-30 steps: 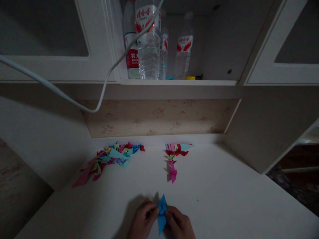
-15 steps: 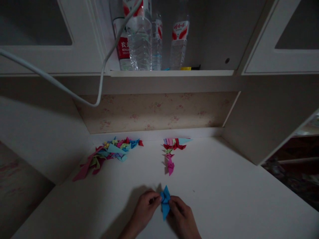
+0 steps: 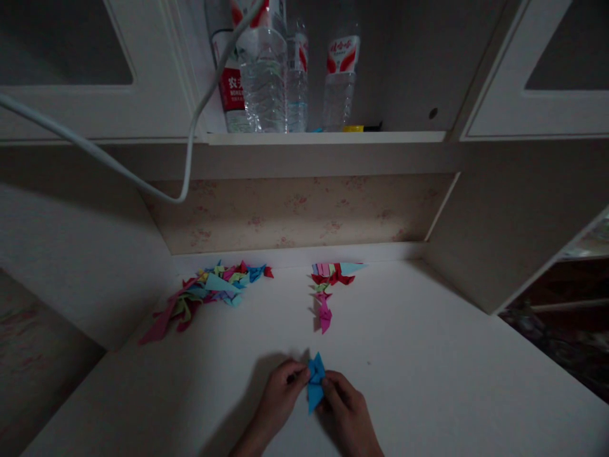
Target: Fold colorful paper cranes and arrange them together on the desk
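Between my two hands is a piece of folded blue origami paper (image 3: pixel 316 383), with a pointed tip at its top and another at its bottom. My left hand (image 3: pixel 280 392) pinches its left edge between thumb and forefinger. On the opposite edge, the thumb and fingers of my right hand (image 3: pixel 346 401) are closed on the paper. Beyond the hands, a short column of folded paper pieces, with a pink piece (image 3: pixel 325 315) nearest me, runs back to a red piece (image 3: pixel 335 275) and a pale blue one (image 3: pixel 351 268).
A heap of colourful folded papers (image 3: pixel 216 289) lies at the back left of the white tabletop (image 3: pixel 419 355). Overhead, a shelf (image 3: pixel 328 138) holds several clear plastic bottles (image 3: pixel 340 82). A white cable (image 3: pixel 188 158) hangs down at the left.
The blue paper has turned slightly and its lower tip sits a little higher. Both hands keep their pinch, with small finger shifts.
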The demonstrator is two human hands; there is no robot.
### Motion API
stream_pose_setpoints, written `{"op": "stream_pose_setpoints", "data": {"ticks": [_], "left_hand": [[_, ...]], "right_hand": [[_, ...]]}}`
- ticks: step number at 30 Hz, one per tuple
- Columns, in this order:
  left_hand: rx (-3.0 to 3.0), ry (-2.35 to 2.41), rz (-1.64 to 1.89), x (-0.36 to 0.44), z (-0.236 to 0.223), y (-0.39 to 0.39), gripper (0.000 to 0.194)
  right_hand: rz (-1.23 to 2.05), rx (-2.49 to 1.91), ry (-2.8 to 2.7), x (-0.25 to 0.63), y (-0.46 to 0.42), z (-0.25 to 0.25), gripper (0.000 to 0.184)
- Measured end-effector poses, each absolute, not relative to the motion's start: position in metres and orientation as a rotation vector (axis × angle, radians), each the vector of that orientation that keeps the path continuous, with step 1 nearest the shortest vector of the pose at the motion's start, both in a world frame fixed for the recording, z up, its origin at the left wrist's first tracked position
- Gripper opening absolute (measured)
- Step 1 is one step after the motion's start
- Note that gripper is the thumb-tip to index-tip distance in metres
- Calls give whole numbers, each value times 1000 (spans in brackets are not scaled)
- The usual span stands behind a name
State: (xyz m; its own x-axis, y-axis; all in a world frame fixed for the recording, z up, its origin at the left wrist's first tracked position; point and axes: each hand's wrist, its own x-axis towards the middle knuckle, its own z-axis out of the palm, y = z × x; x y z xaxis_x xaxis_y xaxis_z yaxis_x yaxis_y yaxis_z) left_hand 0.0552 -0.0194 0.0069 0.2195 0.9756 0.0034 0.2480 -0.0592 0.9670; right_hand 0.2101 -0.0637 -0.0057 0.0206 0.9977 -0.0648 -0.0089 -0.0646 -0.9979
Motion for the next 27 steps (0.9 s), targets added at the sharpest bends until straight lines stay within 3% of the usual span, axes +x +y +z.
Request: {"op": "stream_pose_setpoints", "data": {"ticks": [27], "left_hand": [[1503,1221,824,50,12,-13,29]], "right_hand": [[1216,-1280,-1156,209,-63,-1,36]]}}
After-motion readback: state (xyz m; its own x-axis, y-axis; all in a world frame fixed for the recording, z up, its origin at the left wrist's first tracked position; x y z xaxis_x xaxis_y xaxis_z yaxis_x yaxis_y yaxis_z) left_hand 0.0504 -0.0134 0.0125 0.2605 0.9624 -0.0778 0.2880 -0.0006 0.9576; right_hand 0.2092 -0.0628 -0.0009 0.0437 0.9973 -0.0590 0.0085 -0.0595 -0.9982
